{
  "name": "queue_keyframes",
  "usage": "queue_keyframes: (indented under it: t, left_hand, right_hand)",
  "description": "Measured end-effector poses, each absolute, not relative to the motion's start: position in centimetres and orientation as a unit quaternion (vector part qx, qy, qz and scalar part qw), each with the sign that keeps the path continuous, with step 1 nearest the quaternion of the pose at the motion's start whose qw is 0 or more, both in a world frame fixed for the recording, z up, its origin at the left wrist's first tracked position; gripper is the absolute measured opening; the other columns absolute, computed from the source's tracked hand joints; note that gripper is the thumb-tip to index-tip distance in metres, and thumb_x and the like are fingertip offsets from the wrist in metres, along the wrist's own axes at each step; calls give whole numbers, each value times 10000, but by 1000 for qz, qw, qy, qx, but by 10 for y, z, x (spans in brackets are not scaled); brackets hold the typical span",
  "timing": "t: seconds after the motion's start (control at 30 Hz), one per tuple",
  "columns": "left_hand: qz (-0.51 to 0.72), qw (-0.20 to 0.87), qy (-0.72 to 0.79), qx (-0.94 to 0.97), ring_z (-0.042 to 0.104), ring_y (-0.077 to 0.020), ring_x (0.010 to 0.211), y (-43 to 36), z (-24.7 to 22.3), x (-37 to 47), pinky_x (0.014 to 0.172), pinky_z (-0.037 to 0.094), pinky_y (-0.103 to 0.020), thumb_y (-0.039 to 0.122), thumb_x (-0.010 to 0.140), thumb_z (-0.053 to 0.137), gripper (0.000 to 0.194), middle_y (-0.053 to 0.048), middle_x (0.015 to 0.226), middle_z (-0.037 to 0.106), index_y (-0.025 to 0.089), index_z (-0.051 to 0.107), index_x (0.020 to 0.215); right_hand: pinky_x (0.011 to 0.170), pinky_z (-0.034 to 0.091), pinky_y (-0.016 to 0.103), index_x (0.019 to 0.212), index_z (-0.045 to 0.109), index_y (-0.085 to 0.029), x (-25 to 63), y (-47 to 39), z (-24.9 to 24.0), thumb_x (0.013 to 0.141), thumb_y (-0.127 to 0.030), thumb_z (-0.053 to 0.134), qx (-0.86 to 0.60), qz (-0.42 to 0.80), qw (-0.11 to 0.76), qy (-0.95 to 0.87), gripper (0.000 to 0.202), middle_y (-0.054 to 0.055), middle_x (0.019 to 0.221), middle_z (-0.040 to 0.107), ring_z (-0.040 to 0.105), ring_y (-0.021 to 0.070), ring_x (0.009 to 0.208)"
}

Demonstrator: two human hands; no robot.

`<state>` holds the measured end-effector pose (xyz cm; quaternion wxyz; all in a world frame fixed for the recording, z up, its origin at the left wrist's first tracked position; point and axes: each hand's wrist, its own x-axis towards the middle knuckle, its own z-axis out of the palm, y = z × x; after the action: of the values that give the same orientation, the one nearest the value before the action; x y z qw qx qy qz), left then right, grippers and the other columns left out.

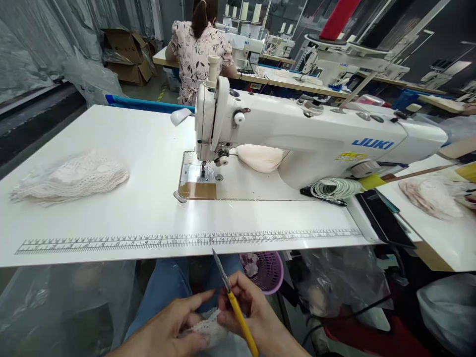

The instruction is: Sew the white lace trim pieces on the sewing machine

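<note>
Both hands work below the white surface: left hand pinches a small white lace piece, right hand grips yellow-handled thread snips. Blades so close could nick lace or fingers.

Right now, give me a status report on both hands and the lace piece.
Left hand pinching lace piece over lap. Right hand gripping yellow-handled snips, also touching lace. Nothing in the way.

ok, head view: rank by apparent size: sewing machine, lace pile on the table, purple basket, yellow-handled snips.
1. sewing machine, largest by far
2. lace pile
3. purple basket, partly hidden by the table edge, so its rank against the snips is unsure
4. yellow-handled snips, in the right hand, nearest the camera
</note>
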<state>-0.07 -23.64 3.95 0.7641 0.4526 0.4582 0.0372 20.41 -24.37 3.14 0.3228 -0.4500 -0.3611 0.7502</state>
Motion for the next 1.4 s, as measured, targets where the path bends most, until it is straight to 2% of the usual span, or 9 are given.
queue_keyframes:
  t: [0.2, 0.43, 0.6, 0.8, 0.93, 1.03, 1.1, 1.27, 1.4]
  left_hand:
    - [39, 739, 477, 474, 404, -162, 682, -235, 42, 0, 605, 340, -221, 476, 745, 595, 628, -9, 733, 497, 179, 520, 1293]
    - [22, 731, 479, 486, 427, -153, 674, -233, 44, 2, 621, 352, -214, 305, 705, 572, 626, 8, 704, 501, 166, 502, 1311]
    - [8, 720, 466, 515, 543, -204, 805, -231, 51, 2, 721, 410, -243, 289, 720, 544, 629, -34, 889, 674, 174, 472, 1335]
    - [36, 727, 436, 528, 587, -238, 950, -229, 45, -2, 916, 387, -300, 338, 741, 599, 607, -41, 1012, 689, 203, 488, 1322]
    - [65, 749, 442, 490, 568, -236, 932, -233, 40, -2, 813, 412, -274, 387, 728, 640, 624, -58, 1042, 662, 206, 499, 1309]
    - [76, 775, 432, 454, 517, -177, 708, -234, 33, 5, 637, 372, -242, 483, 722, 645, 589, -32, 794, 629, 156, 581, 1207]
    - [83, 780, 431, 446, 398, -123, 581, -233, 29, 11, 561, 295, -230, 558, 715, 638, 596, 9, 635, 518, 113, 622, 1111]
    - [107, 776, 415, 463, 219, -88, 535, -230, 23, 17, 495, 155, -244, 666, 731, 573, 574, 51, 567, 312, 98, 646, 771]
    - [106, 782, 406, 461, 200, -81, 517, -230, 21, 14, 481, 130, -249, 700, 718, 557, 586, 58, 539, 278, 124, 561, 611]
  right_hand:
    - [571, 350, 169, 800, 439, -187, 204, -245, 26, 587, -212, 845, -454, 744, 330, -362, 459, -65, 717, 555, 445, 57, 611]
    - [573, 336, 183, 801, 408, -191, 202, -245, 32, 615, -187, 792, -458, 744, 320, -367, 427, -60, 735, 544, 439, 61, 615]
    - [592, 348, 202, 803, 396, -195, 202, -245, 35, 634, -179, 737, -465, 734, 315, -382, 381, -52, 738, 535, 443, 75, 631]
    - [591, 340, 210, 784, 395, -196, 200, -243, 35, 628, -177, 726, -472, 729, 307, -388, 367, -53, 723, 523, 439, 79, 623]
    - [573, 321, 202, 778, 391, -201, 199, -242, 36, 606, -183, 755, -476, 734, 305, -376, 403, -62, 716, 509, 433, 76, 614]
    - [570, 317, 198, 780, 404, -196, 198, -242, 37, 588, -200, 796, -470, 742, 305, -367, 436, -64, 708, 511, 438, 76, 612]
    - [563, 311, 192, 775, 415, -190, 197, -242, 36, 571, -211, 822, -472, 739, 308, -368, 456, -67, 699, 508, 431, 72, 608]
    - [529, 295, 180, 769, 421, -191, 195, -243, 28, 548, -229, 838, -489, 730, 319, -354, 474, -71, 703, 500, 405, 62, 587]
    - [518, 285, 182, 783, 413, -194, 203, -242, 26, 607, -218, 779, -497, 707, 315, -391, 407, -69, 682, 504, 387, 66, 574]
